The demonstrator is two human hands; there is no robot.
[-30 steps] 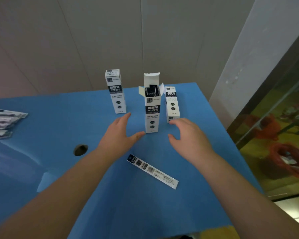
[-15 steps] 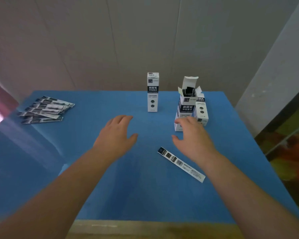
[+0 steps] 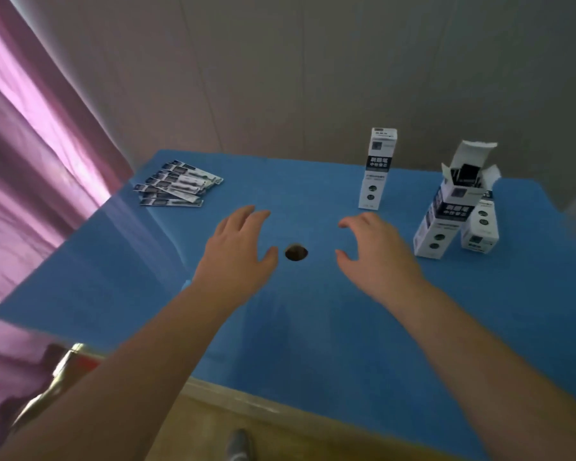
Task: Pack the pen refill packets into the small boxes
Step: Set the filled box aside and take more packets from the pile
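Blue sheeting is covering the table [image 3: 313, 344], and both hands are hovering over its middle, holding nothing. The left hand [image 3: 236, 257] is lying flat with fingers straight and spread; the right hand [image 3: 376, 257] is showing relaxed, slightly curled fingers set apart from one another. A round hole [image 3: 296, 252] in the surface is sitting between the two hands. The pen refill packets [image 3: 175, 188] are lying fanned in a loose pile at the far left corner, well apart from either hand, presumably as stock awaiting packing. The open box [image 3: 449, 211] is standing at the right, leaning slightly, its top flaps raised and dark packet ends showing inside; judged from this, it is being filled and is not yet ready for closing. A shorter box [image 3: 479, 231] is standing just behind it, touching or nearly so; which cannot be told. A closed box [image 3: 376, 169] is standing upright farther back, apart from the pair, apparently set aside as finished. A pink curtain [image 3: 30, 161] is hanging at the left, and a plain grey panelled wall [image 3: 313, 78] is rising behind the table. The picture is somewhat blurred, so fine print is unreadable.
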